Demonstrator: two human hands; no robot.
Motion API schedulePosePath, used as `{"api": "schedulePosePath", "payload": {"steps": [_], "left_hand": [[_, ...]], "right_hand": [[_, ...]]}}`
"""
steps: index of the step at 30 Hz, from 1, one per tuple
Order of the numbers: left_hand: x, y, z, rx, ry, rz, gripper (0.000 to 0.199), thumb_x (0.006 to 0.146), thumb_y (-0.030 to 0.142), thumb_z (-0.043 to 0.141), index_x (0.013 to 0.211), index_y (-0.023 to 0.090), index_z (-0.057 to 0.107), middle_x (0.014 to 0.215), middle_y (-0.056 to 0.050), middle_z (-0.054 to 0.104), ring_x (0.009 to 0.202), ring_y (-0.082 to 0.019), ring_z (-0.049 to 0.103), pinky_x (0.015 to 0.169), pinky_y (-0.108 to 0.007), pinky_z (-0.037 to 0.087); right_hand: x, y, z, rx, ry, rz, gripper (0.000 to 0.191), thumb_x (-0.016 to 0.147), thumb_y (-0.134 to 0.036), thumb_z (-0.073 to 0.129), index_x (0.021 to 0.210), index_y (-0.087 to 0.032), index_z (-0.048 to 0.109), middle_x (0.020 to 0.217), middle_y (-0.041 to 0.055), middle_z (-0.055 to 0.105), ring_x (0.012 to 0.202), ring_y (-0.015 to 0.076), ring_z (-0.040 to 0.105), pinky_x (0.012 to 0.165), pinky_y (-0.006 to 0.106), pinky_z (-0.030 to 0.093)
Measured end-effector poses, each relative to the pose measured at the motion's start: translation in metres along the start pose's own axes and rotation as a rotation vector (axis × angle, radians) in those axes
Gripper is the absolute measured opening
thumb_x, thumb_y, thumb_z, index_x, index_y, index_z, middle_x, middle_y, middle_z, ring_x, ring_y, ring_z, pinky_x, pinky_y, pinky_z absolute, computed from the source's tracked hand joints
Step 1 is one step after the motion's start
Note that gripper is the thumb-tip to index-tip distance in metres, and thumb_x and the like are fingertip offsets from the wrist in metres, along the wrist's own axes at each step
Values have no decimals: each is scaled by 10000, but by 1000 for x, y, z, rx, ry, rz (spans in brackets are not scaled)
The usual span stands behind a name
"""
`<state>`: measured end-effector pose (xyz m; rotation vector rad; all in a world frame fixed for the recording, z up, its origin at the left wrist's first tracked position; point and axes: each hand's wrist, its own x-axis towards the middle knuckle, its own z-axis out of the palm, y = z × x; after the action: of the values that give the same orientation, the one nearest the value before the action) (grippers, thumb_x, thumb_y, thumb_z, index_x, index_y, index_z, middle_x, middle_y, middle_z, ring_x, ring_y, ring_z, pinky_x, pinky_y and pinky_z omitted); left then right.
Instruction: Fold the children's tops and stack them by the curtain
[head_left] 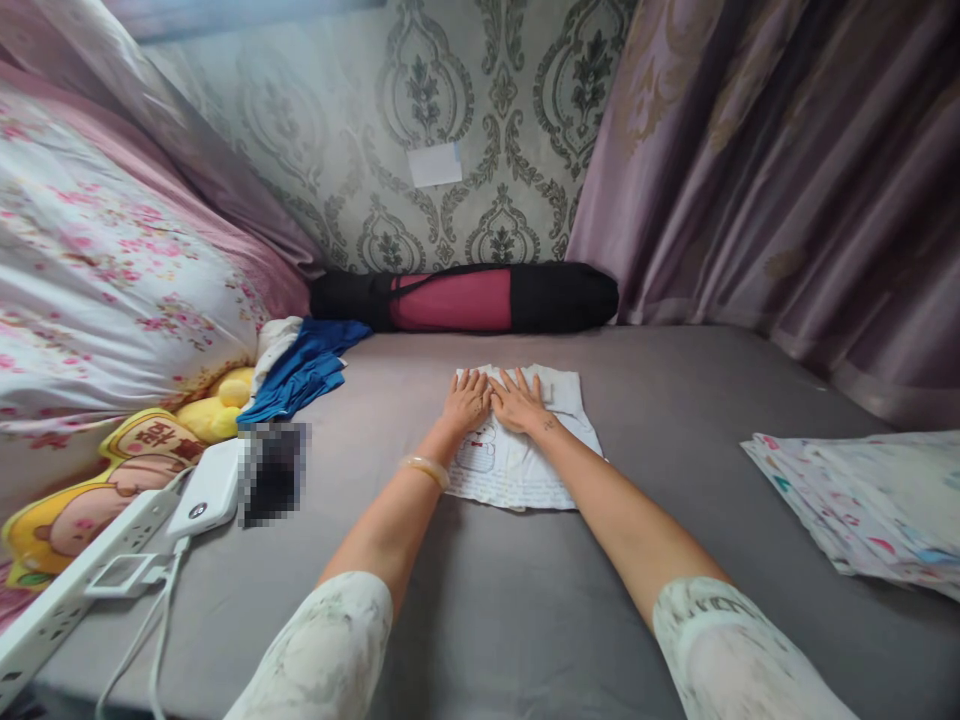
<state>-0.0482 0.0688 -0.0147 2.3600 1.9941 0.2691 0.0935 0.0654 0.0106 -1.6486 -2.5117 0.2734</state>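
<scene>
A white printed cloth (536, 480), which looks like a small garment, lies flat on the grey bed sheet (420, 610). My left hand (466, 398) rests palm down on its upper left part, fingers stretched out. Close beside it, my right hand (519, 402) presses flat on the upper middle with the fingers spread. Red and dark line drawings and rows of small print show on the cloth below my left hand. Part of its upper area is hidden under both hands.
At the right lies a stack of folded printed cloths (862, 500). A black and red bag (457, 300) lies along the wall. On the left are blue clothing (307, 370), a yellow plush cushion (82, 500), a white power bank (210, 485) and a power strip (82, 580) with cables.
</scene>
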Motion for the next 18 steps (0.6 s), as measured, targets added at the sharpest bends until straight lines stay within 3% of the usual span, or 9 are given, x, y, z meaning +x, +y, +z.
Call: {"api": "schedulePosePath", "payload": {"steps": [14,18], "left_hand": [[-1,-2,-2,-99,-98,-23,604,995,422,175,1527,156,278,1597,-118,238,1486,-302,145,1174,-518,173],[-3,0,-4,-123,-77,-34,633,986,499,166,1535,199,261,1603,-102,231,1487,-316,134,1174,-548,124]], "right_hand": [[2,2,5,35,8,40,564,965,-365,231,1517,-302,324,1596,22,269,1459,338,160,1133,624,71],[-1,11,-1,74,22,78,564,983,-373,211,1533,-271,284,1606,40,238,1473,313,127,1144,610,52]]}}
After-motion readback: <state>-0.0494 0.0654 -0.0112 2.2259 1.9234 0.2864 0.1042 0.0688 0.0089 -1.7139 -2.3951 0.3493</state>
